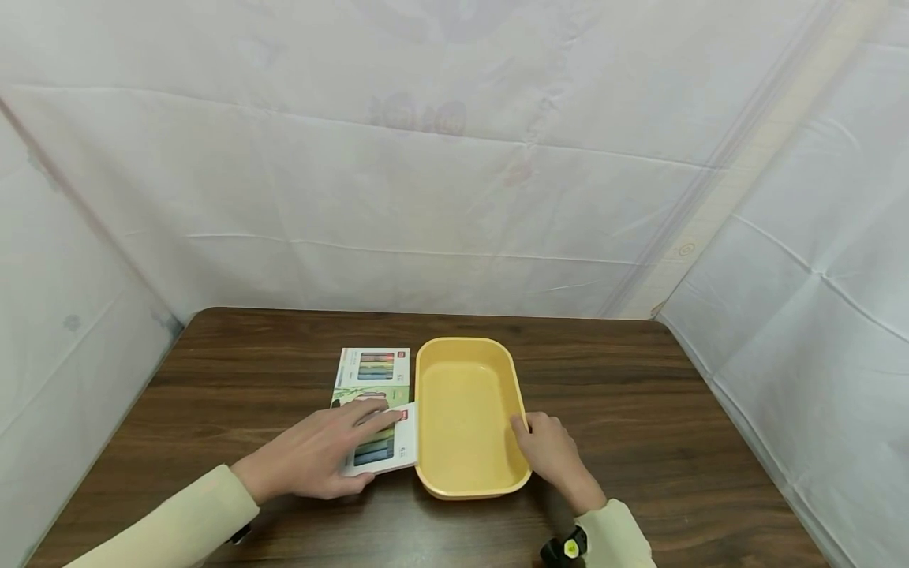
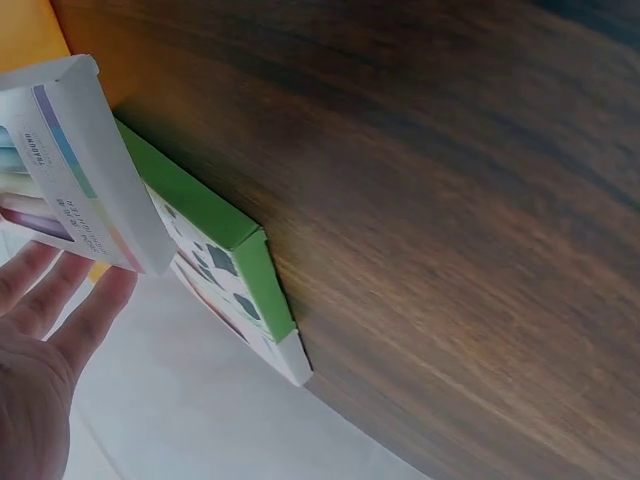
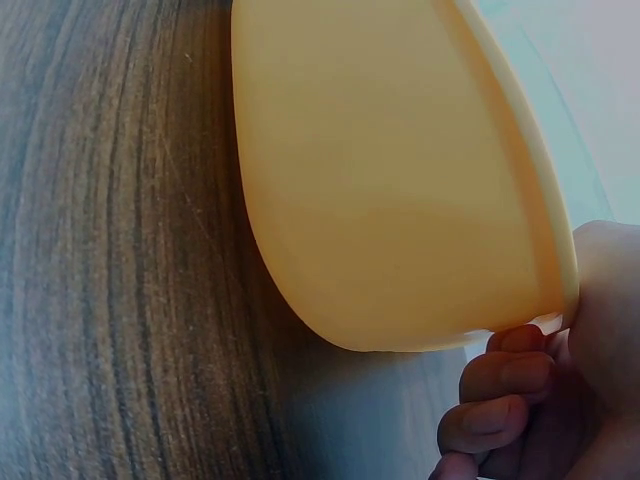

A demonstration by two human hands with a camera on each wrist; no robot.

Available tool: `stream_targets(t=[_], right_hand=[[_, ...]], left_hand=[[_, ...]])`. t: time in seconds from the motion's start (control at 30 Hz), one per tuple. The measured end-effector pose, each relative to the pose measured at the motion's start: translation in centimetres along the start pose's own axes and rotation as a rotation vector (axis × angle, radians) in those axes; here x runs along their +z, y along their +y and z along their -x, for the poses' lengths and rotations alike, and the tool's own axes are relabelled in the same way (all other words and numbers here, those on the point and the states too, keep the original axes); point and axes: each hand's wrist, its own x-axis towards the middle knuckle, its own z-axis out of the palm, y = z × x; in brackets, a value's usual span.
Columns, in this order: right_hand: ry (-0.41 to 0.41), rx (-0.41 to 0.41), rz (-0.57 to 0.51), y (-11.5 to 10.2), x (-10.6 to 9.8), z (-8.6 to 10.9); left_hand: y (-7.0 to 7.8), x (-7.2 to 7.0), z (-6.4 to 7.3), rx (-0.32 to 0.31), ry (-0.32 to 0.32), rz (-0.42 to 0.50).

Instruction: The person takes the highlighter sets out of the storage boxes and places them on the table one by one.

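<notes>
My left hand (image 1: 330,450) grips a white box of markers (image 1: 406,438), fingers over its face and thumb at its near edge. Coloured markers show through the box's window, and in the left wrist view the box is tilted above the table. Its right edge is right at the rim of a yellow plastic basin (image 1: 465,418). Under and behind it lie a green-patterned box (image 1: 344,393) and a white windowed box (image 1: 348,364), partly hidden by the hand. My right hand (image 1: 554,450) holds the basin's right rim, thumb inside and fingers curled under the outside. Nothing lies in the basin.
The dark wood-grain table (image 1: 639,426) extends to both sides of the basin. White sheeting (image 1: 454,205) hangs behind the table and along its left and right sides. A dark wrist strap (image 1: 566,547) is on the right wrist.
</notes>
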Motion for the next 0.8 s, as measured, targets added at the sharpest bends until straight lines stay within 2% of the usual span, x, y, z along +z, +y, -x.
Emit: stream_targets(t=[0.4, 0.57, 0.8], right_hand=[[-0.007, 0.002, -0.01, 0.0, -0.1, 0.0], [-0.006, 0.006, -0.011, 0.0, -0.1, 0.0], [-0.001, 0.006, -0.009, 0.0, -0.1, 0.0]], left_hand=[[-0.6, 0.0, 1.1, 0.007, -0.017, 0.018], [-0.8, 0.1, 1.3, -0.009, -0.04, 0.026], [-0.7, 0.4, 1.5, 0.004, -0.046, 0.037]])
